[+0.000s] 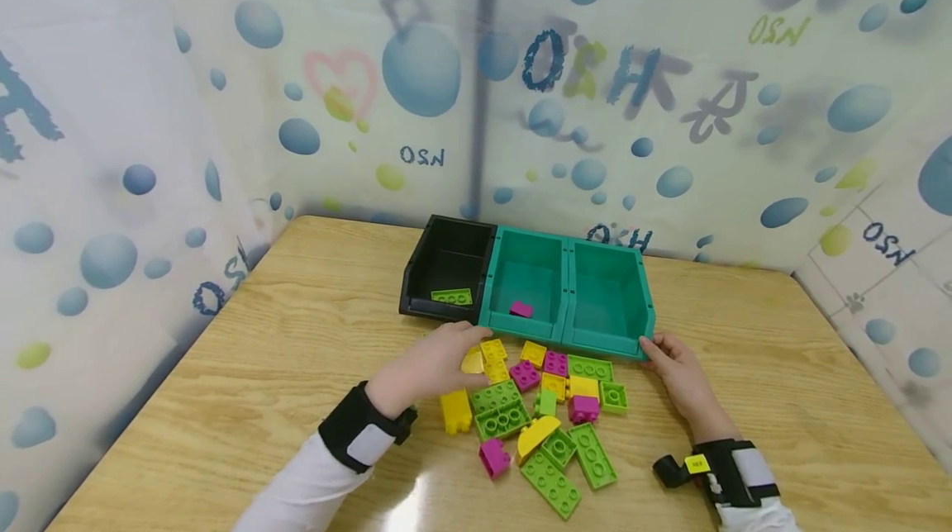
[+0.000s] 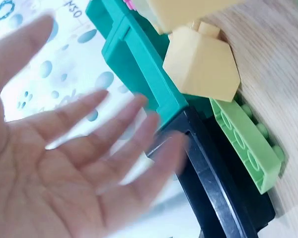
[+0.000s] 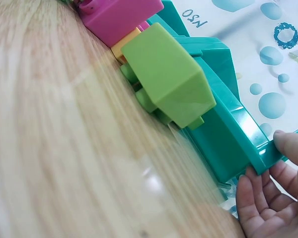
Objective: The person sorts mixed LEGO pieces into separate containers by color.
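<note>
My left hand (image 1: 431, 367) is over the left edge of a pile of toy building bricks, its fingers spread. The palm faces the left wrist view and holds nothing there; the fingers (image 2: 134, 168) are blurred. Close by lie yellow bricks (image 1: 494, 367) and a green brick (image 1: 494, 394). With thumb and fingers my right hand (image 1: 680, 379) grips the front right corner of the right teal bin (image 1: 606, 292). In the right wrist view the thumb lies on the bin's rim (image 3: 265, 154) and the fingers curl beneath it.
A black bin (image 1: 449, 255) holds a green brick (image 1: 452, 296); the middle teal bin (image 1: 528, 268) beside it holds a magenta brick (image 1: 521, 309). Several green, yellow and magenta bricks lie loose before the bins on the wooden table (image 1: 297, 350). A printed curtain (image 1: 335, 185) hangs behind.
</note>
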{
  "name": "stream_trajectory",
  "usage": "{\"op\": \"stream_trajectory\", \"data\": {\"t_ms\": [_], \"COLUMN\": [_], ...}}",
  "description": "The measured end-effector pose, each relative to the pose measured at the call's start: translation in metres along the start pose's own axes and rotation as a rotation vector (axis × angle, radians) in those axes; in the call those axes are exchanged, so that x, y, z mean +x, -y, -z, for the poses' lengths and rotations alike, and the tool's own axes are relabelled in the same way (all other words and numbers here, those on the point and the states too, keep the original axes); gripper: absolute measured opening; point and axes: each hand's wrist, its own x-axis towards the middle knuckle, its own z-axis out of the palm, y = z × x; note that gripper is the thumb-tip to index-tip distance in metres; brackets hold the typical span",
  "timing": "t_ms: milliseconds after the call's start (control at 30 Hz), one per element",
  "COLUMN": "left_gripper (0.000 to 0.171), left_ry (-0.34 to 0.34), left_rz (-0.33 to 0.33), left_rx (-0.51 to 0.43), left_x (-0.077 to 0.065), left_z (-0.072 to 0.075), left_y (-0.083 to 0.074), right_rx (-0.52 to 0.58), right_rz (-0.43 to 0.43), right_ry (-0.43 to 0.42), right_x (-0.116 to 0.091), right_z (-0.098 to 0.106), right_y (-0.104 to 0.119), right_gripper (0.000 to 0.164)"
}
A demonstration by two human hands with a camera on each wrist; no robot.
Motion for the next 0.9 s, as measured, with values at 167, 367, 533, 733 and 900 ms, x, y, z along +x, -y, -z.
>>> {"op": "stream_trajectory", "data": {"t_ms": [167, 367, 533, 733, 900], "left_gripper": [0.089, 0.100, 0.098, 0.098, 0.097], "left_ry": [0.107, 0.213, 0.212, 0.206, 0.201], "left_rz": [0.096, 0.144, 0.146, 0.181, 0.210], "left_rx": [0.054, 0.121, 0.169, 0.157, 0.142], "left_x": [-0.003, -0.008, -0.010, -0.011, -0.011], "left_z": [-0.003, -0.008, -0.010, -0.012, -0.015], "left_y": [-0.002, -0.004, -0.005, -0.008, -0.008], "right_rx": [0.002, -0.006, -0.003, 0.007, -0.007], "right_rz": [0.006, -0.005, -0.011, -0.012, -0.007], "right_ry": [-0.008, -0.004, -0.002, -0.002, -0.008], "right_x": [0.000, -0.001, -0.001, 0.000, 0.001], "right_z": [0.000, 0.000, 0.000, 0.000, 0.000], "right_y": [0.002, 0.001, 0.001, 0.000, -0.001], "right_gripper": [0.035, 0.034, 0.035, 0.033, 0.037]}}
